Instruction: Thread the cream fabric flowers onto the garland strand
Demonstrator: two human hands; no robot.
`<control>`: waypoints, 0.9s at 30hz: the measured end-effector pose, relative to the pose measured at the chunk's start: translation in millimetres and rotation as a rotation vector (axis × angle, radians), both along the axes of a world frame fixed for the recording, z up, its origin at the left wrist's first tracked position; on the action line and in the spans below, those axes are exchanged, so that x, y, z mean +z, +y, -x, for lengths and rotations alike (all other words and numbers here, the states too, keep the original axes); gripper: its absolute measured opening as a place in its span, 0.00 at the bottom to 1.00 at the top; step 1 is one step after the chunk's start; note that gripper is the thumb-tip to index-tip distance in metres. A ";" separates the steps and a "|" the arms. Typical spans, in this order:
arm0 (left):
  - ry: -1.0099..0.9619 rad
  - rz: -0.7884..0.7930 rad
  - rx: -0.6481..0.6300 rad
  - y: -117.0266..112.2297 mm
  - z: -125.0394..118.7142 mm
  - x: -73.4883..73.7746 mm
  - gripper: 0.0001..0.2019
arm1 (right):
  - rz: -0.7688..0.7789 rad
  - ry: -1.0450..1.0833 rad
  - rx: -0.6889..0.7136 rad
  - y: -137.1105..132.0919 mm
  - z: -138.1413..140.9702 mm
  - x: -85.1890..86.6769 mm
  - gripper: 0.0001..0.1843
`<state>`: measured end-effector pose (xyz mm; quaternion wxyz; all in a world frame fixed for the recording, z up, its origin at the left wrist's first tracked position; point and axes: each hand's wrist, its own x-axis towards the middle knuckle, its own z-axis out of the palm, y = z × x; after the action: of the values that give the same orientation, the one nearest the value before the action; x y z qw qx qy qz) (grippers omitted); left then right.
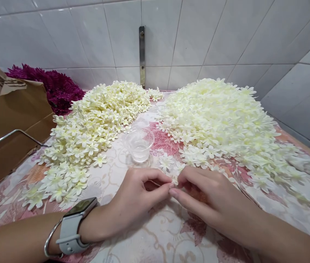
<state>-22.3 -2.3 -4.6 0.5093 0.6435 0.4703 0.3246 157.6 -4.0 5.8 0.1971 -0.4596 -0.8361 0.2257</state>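
Observation:
My left hand (146, 190) and my right hand (212, 193) meet at the fingertips low in the middle of the head view. Thumb and forefinger of each are pinched around a small white artificial flower (175, 179), whose petals show between the tips; the rest of it is hidden by the fingers. Just beyond the left hand stands a clear plastic cup (140, 144); its contents are hard to make out. Past the right hand, a large heap of white artificial flowers (215, 117) spreads across the table, with loose ones close to my knuckles.
Another heap of cream-white flowers (95, 120) lies at the left. Behind it are purple artificial flowers (53, 86), beside a cardboard box (10, 120) with a bent metal rod (12, 134) in front. A patterned cloth (144, 237) covers the table, which meets a tiled wall (198, 33).

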 end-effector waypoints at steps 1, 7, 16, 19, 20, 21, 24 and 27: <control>0.006 -0.034 -0.018 -0.1 0.2 0.6 0.06 | 0.029 0.019 -0.002 -1.6 2.5 -0.2 0.13; 0.036 -0.195 -0.089 0.3 0.6 1.9 0.07 | 0.100 0.078 -0.011 2.0 -2.6 0.2 0.12; 0.030 -0.121 -0.088 2.0 1.6 -0.3 0.05 | 0.461 0.348 0.043 10.0 -9.9 -3.6 0.15; 0.025 -0.106 -0.078 0.5 2.0 1.4 0.05 | 0.538 0.393 0.104 14.0 -11.2 -3.5 0.15; 0.026 -0.098 -0.073 0.0 1.9 2.4 0.06 | 0.539 0.395 0.116 15.0 -11.6 -2.9 0.15; 0.025 -0.084 -0.064 -0.4 1.7 3.5 0.06 | 0.528 0.386 0.122 16.0 -12.3 -2.2 0.15; 0.002 0.017 -0.013 -0.5 0.7 5.8 0.06 | 0.448 0.294 0.085 20.6 -17.4 -0.8 0.15; -0.040 0.132 0.029 0.7 0.3 5.3 0.06 | 0.108 0.092 -0.099 26.1 -25.7 -2.4 0.20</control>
<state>-22.5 -1.7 0.7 0.5552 0.5950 0.4898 0.3129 183.4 22.2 3.5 0.2213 -0.4995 -0.7890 0.2812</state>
